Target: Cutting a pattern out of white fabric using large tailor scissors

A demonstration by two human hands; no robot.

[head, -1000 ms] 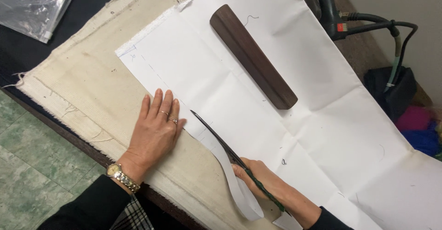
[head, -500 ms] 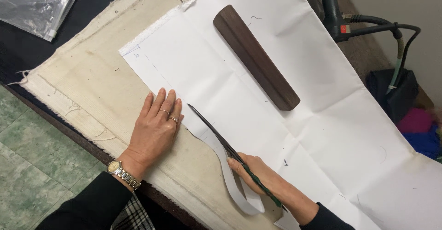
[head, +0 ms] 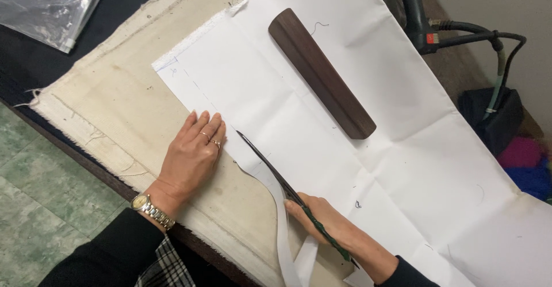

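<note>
The right hand [head: 322, 218] grips the scissors [head: 276, 175], blades nearly closed, partway through trimming the white paper's [head: 299, 132] edge near the bench's front edge. The left hand [head: 192, 155], fingers together, presses that paper flat; cutting onward seems to need it kept taut.

We see long, dark-bladed scissors [head: 270, 169] with a dark green handle, lying diagonally, tips pointing up and to the left, blades nearly closed within a cut in the large white sheet of creased paper [head: 322, 149]. The sheet lies flat over cream canvas cloth on the worktop, bearing a faint dashed line near its left edge. Below the blades, we note a narrow white strip of cut paper [head: 286, 241] curling down, freed from the sheet's left margin.
</note>
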